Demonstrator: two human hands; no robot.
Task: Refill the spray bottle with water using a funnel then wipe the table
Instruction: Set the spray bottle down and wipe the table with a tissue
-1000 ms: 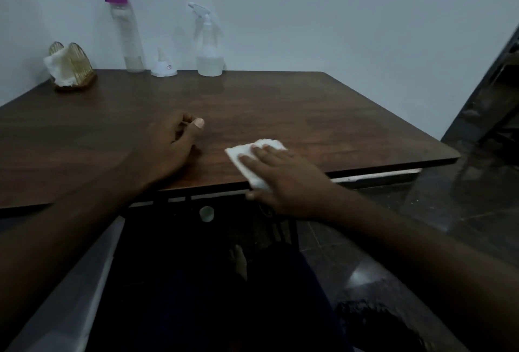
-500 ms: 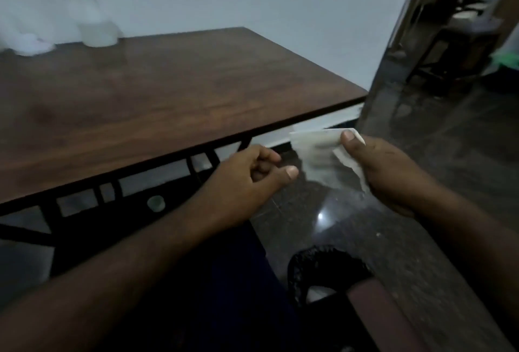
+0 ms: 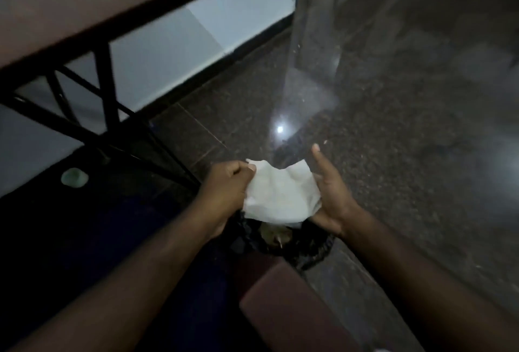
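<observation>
tissue leaving the table and being held over a dark bin on the floor

a second ago the right hand (image 3: 331, 197) was pressing the white tissue (image 3: 280, 194) flat on the table (image 3: 84, 0); now both hands are holding it low beside the table, so the wiping is looking finished and disposal is likely next. the left hand (image 3: 224, 186) is gripping the tissue's left edge in a curled fist, while the right hand is cradling its other side with fingers mostly straight and the thumb raised. directly beneath, a black bin (image 3: 314, 247) with a dark liner is sitting on the speckled floor (image 3: 393, 155), with a brown seat edge (image 3: 286, 304) near it. the spray bottle and funnel are out of view. the black table frame (image 3: 106, 93) is standing well to the left, not blocking the drop.
</observation>
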